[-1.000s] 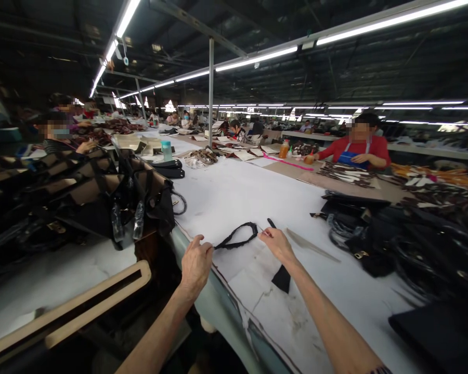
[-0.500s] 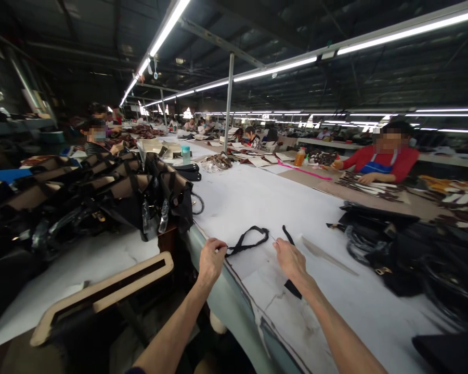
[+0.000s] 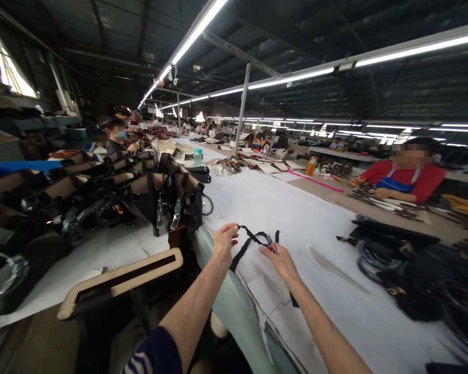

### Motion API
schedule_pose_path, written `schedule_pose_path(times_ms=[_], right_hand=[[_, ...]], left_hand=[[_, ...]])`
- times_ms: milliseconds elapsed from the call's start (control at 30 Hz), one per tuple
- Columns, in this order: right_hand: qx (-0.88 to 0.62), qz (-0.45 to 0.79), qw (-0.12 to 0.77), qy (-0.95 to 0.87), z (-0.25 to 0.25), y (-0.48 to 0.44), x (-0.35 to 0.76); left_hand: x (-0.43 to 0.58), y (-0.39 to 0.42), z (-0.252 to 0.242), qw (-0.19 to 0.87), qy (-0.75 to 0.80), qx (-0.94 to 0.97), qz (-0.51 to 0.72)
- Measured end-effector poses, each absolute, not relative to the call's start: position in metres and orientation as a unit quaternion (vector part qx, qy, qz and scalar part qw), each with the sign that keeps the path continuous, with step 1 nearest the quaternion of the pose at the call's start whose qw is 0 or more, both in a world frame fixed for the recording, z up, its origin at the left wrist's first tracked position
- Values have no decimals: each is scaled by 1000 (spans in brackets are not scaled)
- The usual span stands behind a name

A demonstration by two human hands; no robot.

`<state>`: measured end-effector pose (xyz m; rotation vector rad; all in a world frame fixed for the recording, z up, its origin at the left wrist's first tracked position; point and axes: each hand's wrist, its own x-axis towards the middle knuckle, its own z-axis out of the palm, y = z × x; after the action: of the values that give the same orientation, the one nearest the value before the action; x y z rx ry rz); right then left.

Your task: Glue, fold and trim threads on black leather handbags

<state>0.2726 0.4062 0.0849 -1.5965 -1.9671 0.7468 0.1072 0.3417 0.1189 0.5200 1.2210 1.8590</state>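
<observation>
My left hand (image 3: 225,243) pinches one end of a narrow black strip (image 3: 252,235), which looks like fabric, just above the white table's edge. From there the strip runs right to my right hand (image 3: 277,258), and another length trails down below my left fingers. My right hand is closed on a small slim tool (image 3: 272,246) with a pinkish part and a thin tip; its exact kind is too small to make out. That tip is at the strip. A short black piece (image 3: 277,236) sticks up just beyond my right fingers.
Black bags (image 3: 148,195) with plastic-wrapped handles crowd the left table; more bags (image 3: 405,265) lie at right. A beige-topped slotted stand (image 3: 148,272) is near my left arm. Across the table sits a co-worker in red (image 3: 429,182). A teal-lidded bottle (image 3: 197,157) stands farther back.
My left hand has risen and moved right, lifting the strip's end. My right hand has shifted slightly left and met the strip with the tool. The view has turned a little left.
</observation>
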Motion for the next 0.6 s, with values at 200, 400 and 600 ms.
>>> schedule_pose_path(times_ms=[200, 400, 600], right_hand=[[-701, 137, 138, -686, 60, 405, 297], [-706, 147, 91, -686, 56, 419, 293], [-679, 189, 151, -693, 83, 428, 289]], left_hand=[[93, 333, 153, 484, 348, 182, 782], [82, 307, 207, 532, 240, 199, 787], [63, 248, 243, 506, 283, 300, 757]])
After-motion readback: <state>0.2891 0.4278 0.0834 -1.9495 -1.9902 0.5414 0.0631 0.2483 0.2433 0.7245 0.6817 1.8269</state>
